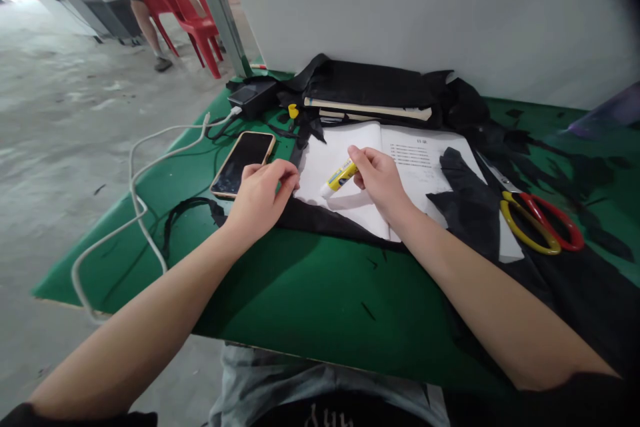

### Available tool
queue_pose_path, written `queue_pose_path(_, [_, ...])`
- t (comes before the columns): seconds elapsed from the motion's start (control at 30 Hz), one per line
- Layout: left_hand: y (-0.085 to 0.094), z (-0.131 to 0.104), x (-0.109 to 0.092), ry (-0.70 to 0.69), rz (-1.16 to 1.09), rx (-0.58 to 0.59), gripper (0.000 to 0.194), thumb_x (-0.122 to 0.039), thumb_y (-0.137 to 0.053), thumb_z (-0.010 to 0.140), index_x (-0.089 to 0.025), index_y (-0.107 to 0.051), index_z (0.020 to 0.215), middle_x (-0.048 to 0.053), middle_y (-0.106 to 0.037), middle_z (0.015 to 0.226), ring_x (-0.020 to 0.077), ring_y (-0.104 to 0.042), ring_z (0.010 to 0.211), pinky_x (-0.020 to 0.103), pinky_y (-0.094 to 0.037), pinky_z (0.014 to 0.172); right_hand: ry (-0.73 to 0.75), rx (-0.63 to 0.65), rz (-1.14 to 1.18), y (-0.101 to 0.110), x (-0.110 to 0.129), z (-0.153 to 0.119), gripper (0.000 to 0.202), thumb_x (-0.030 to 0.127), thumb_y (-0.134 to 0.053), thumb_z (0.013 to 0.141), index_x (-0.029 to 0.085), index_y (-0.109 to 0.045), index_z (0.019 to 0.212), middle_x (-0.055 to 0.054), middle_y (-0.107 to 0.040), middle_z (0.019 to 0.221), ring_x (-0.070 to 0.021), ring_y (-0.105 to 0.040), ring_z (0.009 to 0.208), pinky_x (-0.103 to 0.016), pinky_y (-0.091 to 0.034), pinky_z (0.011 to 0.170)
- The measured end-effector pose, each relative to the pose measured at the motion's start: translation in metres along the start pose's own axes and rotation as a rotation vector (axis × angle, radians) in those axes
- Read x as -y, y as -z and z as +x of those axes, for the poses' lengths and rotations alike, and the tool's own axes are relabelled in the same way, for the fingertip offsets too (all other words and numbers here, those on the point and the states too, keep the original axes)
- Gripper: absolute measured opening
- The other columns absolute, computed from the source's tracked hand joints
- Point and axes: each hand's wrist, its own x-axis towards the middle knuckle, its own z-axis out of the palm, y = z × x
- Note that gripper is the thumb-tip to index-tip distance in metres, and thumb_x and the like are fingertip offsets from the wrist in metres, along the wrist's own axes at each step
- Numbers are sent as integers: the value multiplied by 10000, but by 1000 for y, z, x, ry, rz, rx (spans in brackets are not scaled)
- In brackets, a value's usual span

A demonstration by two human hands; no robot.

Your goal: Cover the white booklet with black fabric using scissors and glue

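Observation:
My right hand grips a yellow glue stick with a white end, tilted down to the left over an open book. The white end is close to the left page. My left hand is at the book's left edge, fingers curled and thumb against them; what they pinch, if anything, is hidden. Black cloth shows under the book along its near edge. A loose black cloth piece lies over the right page. Just beyond my left hand is a phone lying face up.
Red-and-yellow-handled scissors lie at the right among black scraps. A black-wrapped stack of books is at the back. A white cable loops over the left of the green table. Beyond are a red chair and a person's leg.

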Motion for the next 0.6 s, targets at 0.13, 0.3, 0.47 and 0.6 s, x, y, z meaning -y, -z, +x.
queue_pose_path(0.13, [-3,0,-1,-126,-46,189,297,-275,-372,962,-206,-636,844,-4,-691,843,162,-608,822,351,-349,877,6,-30,-23,0,-2,1,482,635,-516,797,198,-474,599,31,-397,542,-79,-377,493,-245,-314,487])
queue_pose_path(0.3, [-3,-2,-3,-186,-60,293,177,-333,-541,875,-209,-665,899,2,-690,852,171,-598,846,339,-354,828,0,24,-23,0,-1,1,496,666,-462,810,198,-550,674,22,-421,551,-90,-387,497,-256,-323,496])
queue_pose_path(0.47, [0,-4,-2,-190,-56,314,139,-247,-564,826,-212,-659,921,-16,-673,843,127,-581,711,327,-346,798,-5,36,-56,0,0,0,521,701,-451,791,204,-487,636,22,-413,536,-100,-406,502,-262,-323,502])
queue_pose_path(0.6, [1,-3,-3,-202,-58,396,154,-185,-571,798,-217,-653,925,-37,-653,837,89,-534,616,315,-349,784,-25,68,-58,-1,-1,0,520,703,-457,787,205,-478,639,28,-401,524,-99,-399,496,-260,-309,505])
